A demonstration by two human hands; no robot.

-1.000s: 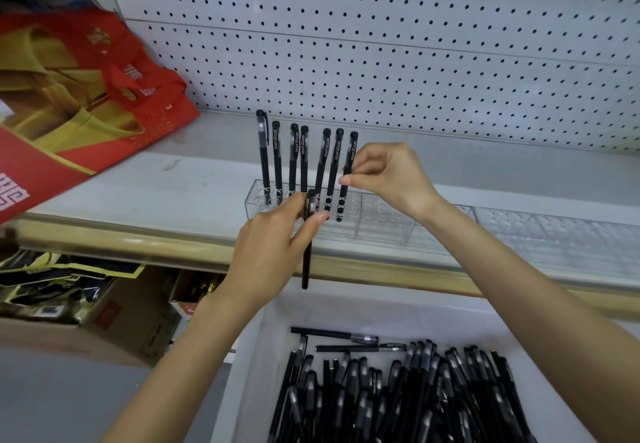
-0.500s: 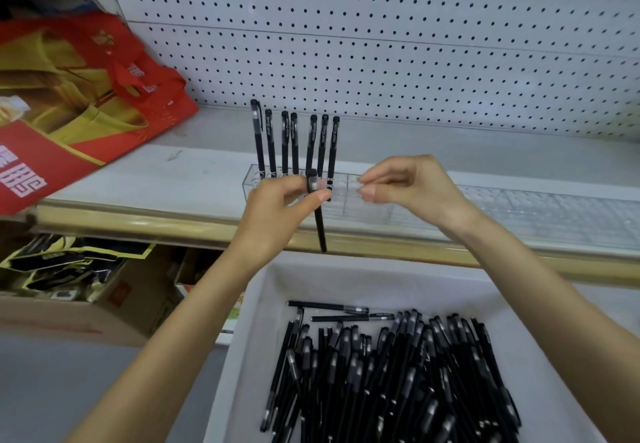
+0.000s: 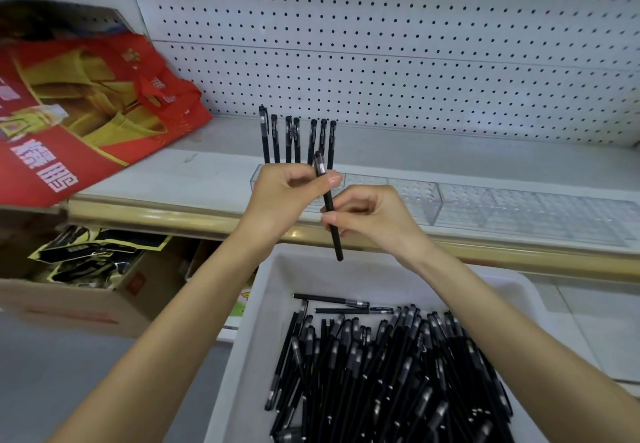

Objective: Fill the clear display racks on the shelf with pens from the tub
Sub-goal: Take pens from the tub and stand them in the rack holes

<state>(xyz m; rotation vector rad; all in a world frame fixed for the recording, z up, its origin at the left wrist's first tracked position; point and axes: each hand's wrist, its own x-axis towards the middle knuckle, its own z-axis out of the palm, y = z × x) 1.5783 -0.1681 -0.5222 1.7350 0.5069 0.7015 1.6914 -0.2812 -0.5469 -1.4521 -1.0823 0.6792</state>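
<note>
A black pen (image 3: 335,234) hangs nearly upright in front of the shelf edge. My left hand (image 3: 287,193) pinches it near the cap, and my right hand (image 3: 370,215) pinches its barrel lower down. Behind my hands a clear display rack (image 3: 412,193) lies on the white shelf, with several black pens (image 3: 298,137) standing upright in its left end. More clear racks (image 3: 540,214) stretch to the right. Below, a white tub (image 3: 263,311) holds a heap of black pens (image 3: 384,373).
A red and gold bag (image 3: 86,113) lies on the shelf at the left. White pegboard (image 3: 381,44) backs the shelf, which has a gold front edge (image 3: 156,217). A cardboard box (image 3: 76,297) with dark packets sits lower left.
My right hand let go of the pen it set in the rack, came down and took the barrel of the pen in my left hand. The view tilted down slightly.
</note>
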